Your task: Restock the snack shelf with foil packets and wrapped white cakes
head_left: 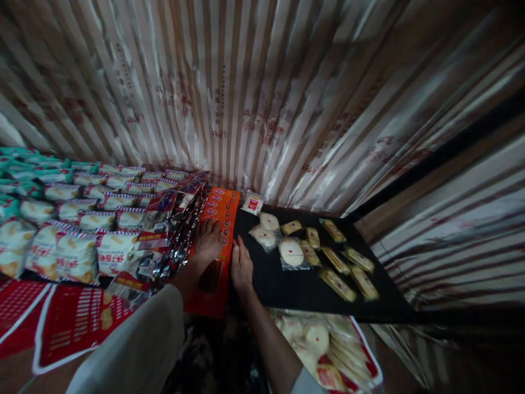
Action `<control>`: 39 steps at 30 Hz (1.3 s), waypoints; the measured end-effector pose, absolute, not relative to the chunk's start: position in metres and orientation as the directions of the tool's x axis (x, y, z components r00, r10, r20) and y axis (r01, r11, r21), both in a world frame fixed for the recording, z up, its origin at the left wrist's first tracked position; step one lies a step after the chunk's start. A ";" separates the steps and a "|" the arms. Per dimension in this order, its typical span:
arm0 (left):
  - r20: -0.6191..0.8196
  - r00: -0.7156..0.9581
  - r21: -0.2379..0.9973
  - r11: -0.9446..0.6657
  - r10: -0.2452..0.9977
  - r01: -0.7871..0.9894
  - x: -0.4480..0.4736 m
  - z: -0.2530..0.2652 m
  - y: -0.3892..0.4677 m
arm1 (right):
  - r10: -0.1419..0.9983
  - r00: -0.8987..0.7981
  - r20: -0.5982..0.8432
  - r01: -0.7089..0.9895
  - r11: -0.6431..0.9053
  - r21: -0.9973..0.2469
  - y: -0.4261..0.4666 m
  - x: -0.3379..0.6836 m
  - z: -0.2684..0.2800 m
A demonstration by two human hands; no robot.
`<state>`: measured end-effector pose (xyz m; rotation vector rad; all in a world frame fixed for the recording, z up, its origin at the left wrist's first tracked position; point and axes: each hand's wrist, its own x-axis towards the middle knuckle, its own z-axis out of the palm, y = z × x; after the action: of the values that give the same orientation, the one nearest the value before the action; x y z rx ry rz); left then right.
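An orange-and-red printed package (227,219), long and flat-looking, lies on the black tabletop between my hands. My left hand (208,241) rests on its upper face with the fingers spread. Along its right edge stands my right hand (241,265), fingers straight and pointing away from me, the palm side turned toward the package. Dark shiny packets (159,216) crowd the package's left side. To the right of my right hand are round pale cakes (291,253) in clear wrappers.
Rows of white snack bags (118,249) fill the left, with green bags (33,169) behind. Narrow yellowish wrapped packs (338,284) lie on the black tabletop (279,287). Below are a red basket (77,312) and a container of pale wrapped cakes (318,339). A striped curtain (254,98) hangs behind.
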<state>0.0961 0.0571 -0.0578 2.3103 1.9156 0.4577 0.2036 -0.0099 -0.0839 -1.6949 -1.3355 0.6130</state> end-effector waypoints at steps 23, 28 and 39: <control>0.331 0.172 0.196 -0.246 0.928 0.949 0.091 -0.066 -0.001 | 0.925 0.345 0.160 0.465 -0.020 -0.885 -0.011 0.204 -0.083; 0.330 0.178 0.190 -0.250 0.927 0.949 0.091 -0.065 -0.002 | 0.922 0.342 0.184 0.489 -0.008 -0.872 -0.010 0.204 -0.085; 0.401 0.164 0.160 -0.246 0.901 0.956 0.090 -0.072 -0.002 | 0.915 0.353 0.193 0.466 0.007 -0.885 -0.011 0.204 -0.084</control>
<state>0.0897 -0.0023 -0.0720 2.4922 2.0018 0.6940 0.2037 -0.0111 -0.0839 -1.6205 -1.2640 0.5660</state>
